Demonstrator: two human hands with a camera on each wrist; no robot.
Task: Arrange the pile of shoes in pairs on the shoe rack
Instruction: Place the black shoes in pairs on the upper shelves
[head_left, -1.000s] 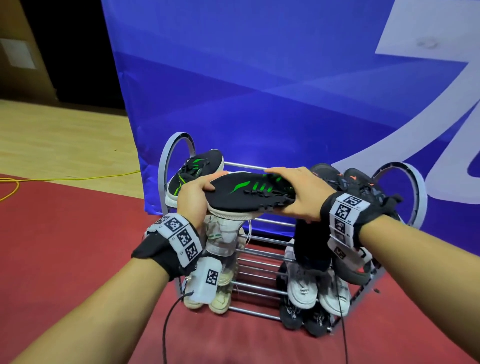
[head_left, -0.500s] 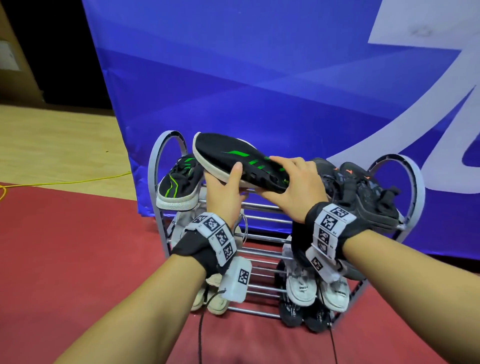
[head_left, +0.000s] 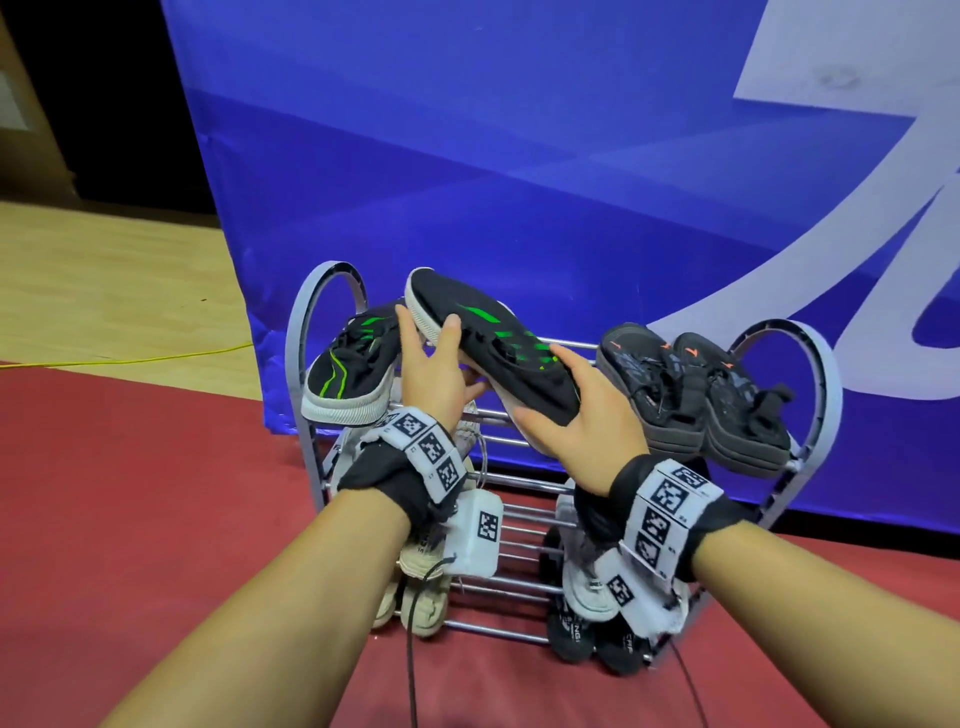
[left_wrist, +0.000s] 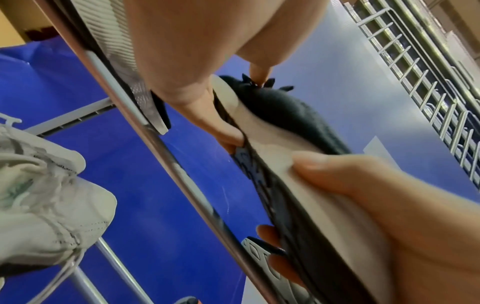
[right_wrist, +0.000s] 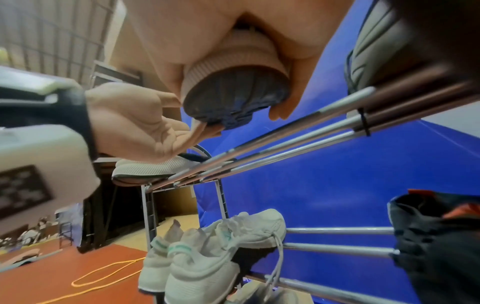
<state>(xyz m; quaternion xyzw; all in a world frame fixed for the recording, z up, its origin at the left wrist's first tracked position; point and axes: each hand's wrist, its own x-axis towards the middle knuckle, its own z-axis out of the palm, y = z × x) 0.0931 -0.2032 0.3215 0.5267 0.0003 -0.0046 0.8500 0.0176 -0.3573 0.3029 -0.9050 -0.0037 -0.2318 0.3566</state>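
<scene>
- Black knit sneaker with green stripes and a white ribbed sole (head_left: 488, 348) is held tilted above the top tier of the grey metal shoe rack (head_left: 810, 415), toe up toward the blue banner (head_left: 519, 156), heel low toward the person.
- Its mate, the matching black-and-green sneaker (head_left: 348, 374), already rests at the left end of the top tier, just beside the held one.
- The left hand (head_left: 434, 379) cups the front half from below, thumb curled over the upper; the right hand (head_left: 576, 415) wraps the heel, fingers closed round it.
- To seat it well, I judge the shoe should come down level, toe pointing the same way as its mate, sole landing across at least two rails so it cannot slip between them.
- Slide it left until the two sides nearly touch, leaving the pair of dark sneakers with orange accents (head_left: 696, 395) on the right undisturbed.
- Release the heel last; the sloped bars may let it slide forward.
- Lower tiers hold white sneakers (right_wrist: 207, 257) in pairs.
</scene>
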